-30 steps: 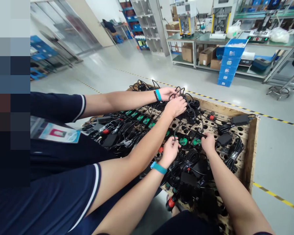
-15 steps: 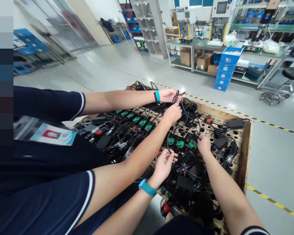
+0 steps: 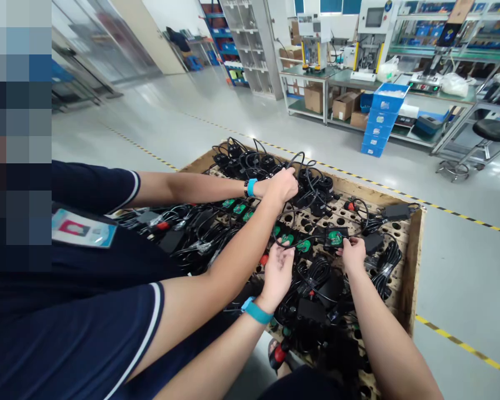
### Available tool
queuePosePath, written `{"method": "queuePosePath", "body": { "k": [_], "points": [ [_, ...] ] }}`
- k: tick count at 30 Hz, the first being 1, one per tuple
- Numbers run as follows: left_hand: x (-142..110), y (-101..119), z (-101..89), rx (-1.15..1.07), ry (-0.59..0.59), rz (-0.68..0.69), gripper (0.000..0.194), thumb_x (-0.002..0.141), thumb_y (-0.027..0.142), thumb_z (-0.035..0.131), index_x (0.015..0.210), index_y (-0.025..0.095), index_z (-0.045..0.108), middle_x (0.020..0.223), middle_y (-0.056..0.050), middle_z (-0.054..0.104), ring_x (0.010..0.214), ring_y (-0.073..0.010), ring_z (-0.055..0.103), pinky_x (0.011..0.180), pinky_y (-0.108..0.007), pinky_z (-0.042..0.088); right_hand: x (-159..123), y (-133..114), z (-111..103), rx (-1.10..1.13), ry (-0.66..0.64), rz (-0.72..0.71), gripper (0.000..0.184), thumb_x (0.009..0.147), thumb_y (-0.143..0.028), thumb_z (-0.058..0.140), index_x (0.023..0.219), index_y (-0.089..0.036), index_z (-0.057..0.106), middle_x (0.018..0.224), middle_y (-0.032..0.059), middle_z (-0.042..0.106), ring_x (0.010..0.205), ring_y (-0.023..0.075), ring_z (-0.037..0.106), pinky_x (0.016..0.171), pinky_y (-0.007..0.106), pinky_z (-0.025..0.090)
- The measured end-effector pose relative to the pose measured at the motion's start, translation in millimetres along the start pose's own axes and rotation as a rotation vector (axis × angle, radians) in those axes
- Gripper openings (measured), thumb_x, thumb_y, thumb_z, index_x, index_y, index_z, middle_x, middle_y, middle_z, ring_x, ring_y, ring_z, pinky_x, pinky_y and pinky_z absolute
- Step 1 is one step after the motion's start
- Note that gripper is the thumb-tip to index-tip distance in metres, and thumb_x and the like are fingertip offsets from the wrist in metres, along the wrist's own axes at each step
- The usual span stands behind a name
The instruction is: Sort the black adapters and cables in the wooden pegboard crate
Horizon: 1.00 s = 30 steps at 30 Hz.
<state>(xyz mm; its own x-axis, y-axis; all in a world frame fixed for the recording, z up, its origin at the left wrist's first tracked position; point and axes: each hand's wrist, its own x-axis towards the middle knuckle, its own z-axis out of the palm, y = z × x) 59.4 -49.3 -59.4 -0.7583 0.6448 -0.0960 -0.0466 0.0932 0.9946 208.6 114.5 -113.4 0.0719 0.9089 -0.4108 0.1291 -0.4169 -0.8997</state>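
Note:
My right hand (image 3: 353, 254) pinches the edge of a black block with a green face (image 3: 335, 238), among a row of similar blocks in a wooden crate (image 3: 413, 261). A black cable (image 3: 277, 236) loops down to my left hand (image 3: 280, 269), which wears a teal wristband; its fingers are curled on the cable. Just beyond, a co-worker's hands (image 3: 284, 184) overlap among black cables and round black plugs (image 3: 319, 205). Their grip is partly hidden. Bundled cords (image 3: 319, 269) with black adapters lie close to my hands.
More cord bundles (image 3: 208, 239) fill the crate's left side. A black adapter (image 3: 395, 211) lies by its far right corner. The co-worker's arms reach across from the left. Stacked blue bins (image 3: 377, 125) and a stool (image 3: 498, 131) stand beyond, near workbenches.
My right hand has moved slightly down and right, and the block with the green face now shows tilted beside its fingers. The co-worker's hands have drawn back left and closer together.

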Motion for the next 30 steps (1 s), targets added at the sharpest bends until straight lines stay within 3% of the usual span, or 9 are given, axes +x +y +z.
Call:
{"method": "queuePosePath", "body": {
  "k": [3,6,11,14,17,19,21,25,30],
  "points": [
    [4,-9,12.9,-0.08,0.078,-0.19,0.064,0.084,0.045,0.074,0.136,0.02,0.045,0.136,-0.017,0.06,0.114,-0.0234,0.068,0.105,-0.042,0.051,-19,5,-1,0.201,-0.019,0.135,0.024,0.086,-0.033,0.062,0.096,-0.024,0.042,0.078,-0.0043,0.055,0.058,0.014,0.064,0.066,0.035,0.064],
    [7,-19,39.3,-0.135,-0.003,-0.383,0.056,0.085,0.052,0.072,0.124,0.016,0.054,0.117,-0.017,0.069,0.101,-0.0261,0.072,0.094,-0.045,0.057,-45,9,5,0.348,-0.083,0.207,0.028,0.083,-0.036,0.068,0.088,-0.024,0.043,0.076,-0.0034,0.058,0.063,0.0145,0.068,0.072,0.036,0.065],
    [30,-25,84.3,0.16,-0.029,-0.245,0.031,0.085,0.032,0.072,0.11,0.018,0.06,0.105,-0.01,0.072,0.101,-0.0228,0.069,0.096,-0.04,0.054,-85,13,15,0.453,-0.352,0.272,0.032,0.076,-0.04,0.077,0.091,-0.02,0.057,0.087,0.0042,0.068,0.067,0.0165,0.069,0.059,0.029,0.06],
    [59,-22,87.2,0.29,-0.042,-0.108,0.026,0.084,0.021,0.069,0.108,0.02,0.062,0.101,-0.007,0.071,0.097,-0.0213,0.067,0.095,-0.038,0.053,-90,10,2,0.123,-0.478,0.207,0.025,0.08,-0.039,0.072,0.085,-0.017,0.062,0.078,0.0048,0.068,0.057,0.0166,0.064,0.049,0.028,0.051],
    [90,-17,76.5,0.369,-0.174,0.075,0.024,0.079,0.022,0.072,0.102,0.021,0.064,0.097,-0.006,0.072,0.096,-0.0228,0.067,0.096,-0.039,0.052,-81,2,-19,-0.323,-0.383,-0.269,0.018,0.09,-0.034,0.06,0.086,-0.017,0.067,0.082,0.0079,0.07,0.076,0.0214,0.067,0.073,0.035,0.056],
    [106,-16,70.5,0.437,-0.255,0.149,0.021,0.077,0.021,0.073,0.096,0.021,0.065,0.096,-0.007,0.072,0.097,-0.0245,0.067,0.098,-0.042,0.052,-72,-4,-28,-0.506,-0.292,-0.631,0.019,0.093,-0.028,0.055,0.098,-0.016,0.069,0.104,0.0134,0.071,0.103,0.0253,0.065,0.097,0.04,0.05],
    [116,-17,69.6,0.48,-0.314,0.171,0.018,0.076,0.02,0.074,0.092,0.021,0.067,0.094,-0.007,0.073,0.095,-0.0256,0.067,0.098,-0.044,0.052,-63,-10,-29,-0.705,-0.324,-0.788,0.022,0.094,-0.024,0.055,0.106,-0.014,0.07,0.121,0.0173,0.067,0.119,0.0285,0.058,0.106,0.043,0.044],
    [122,-24,83.1,0.545,-0.432,0.206,0.021,0.075,0.013,0.068,0.095,0.021,0.071,0.098,-0.008,0.075,0.098,-0.0268,0.069,0.099,-0.044,0.052,-53,-14,-16,-1.14,-0.58,-0.64,0.025,0.096,-0.031,0.056,0.091,-0.014,0.074,0.102,0.018,0.074,0.108,0.033,0.064,0.096,0.046,0.046],
    [121,-37,105.6,0.64,-0.555,0.258,0.028,0.076,0.011,0.065,0.102,0.02,0.074,0.107,-0.009,0.075,0.104,-0.027,0.068,0.101,-0.041,0.05,-44,-18,-14,-1.115,-0.675,-0.543,0.023,0.093,-0.038,0.064,0.094,-0.02,0.077,0.092,0.0111,0.076,0.092,0.0256,0.069,0.078,0.032,0.046]
  ]
}}
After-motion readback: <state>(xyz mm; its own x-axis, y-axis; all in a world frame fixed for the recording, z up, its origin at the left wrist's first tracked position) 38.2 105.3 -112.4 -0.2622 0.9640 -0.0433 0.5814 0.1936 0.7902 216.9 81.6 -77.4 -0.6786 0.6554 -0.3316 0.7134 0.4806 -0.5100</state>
